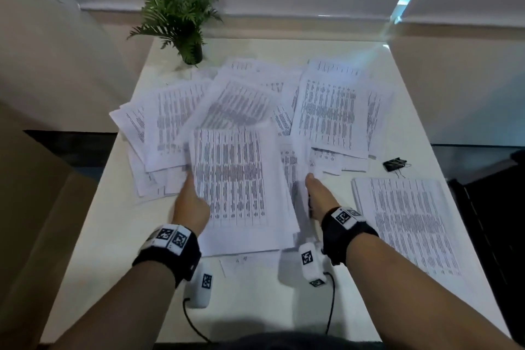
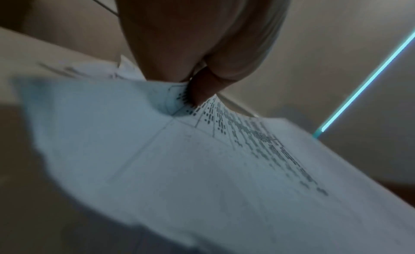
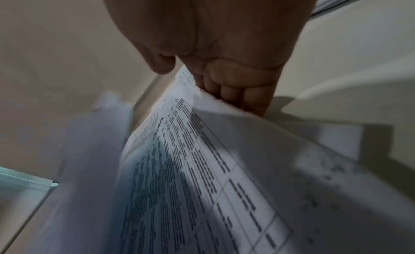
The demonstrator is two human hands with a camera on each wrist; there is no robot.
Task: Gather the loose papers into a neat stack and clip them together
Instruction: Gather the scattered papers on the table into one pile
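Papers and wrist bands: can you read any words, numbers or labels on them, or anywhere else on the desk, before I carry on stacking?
No text can be quoted.
Held bundle of papers: printed table rows, too blurred to read in all three views.
Loose papers on the table: too small to read.
Separate stack at the right: too blurred to read.
Wrist bands: square black-and-white marker patterns only, no letters.
Binder clip: no visible label.
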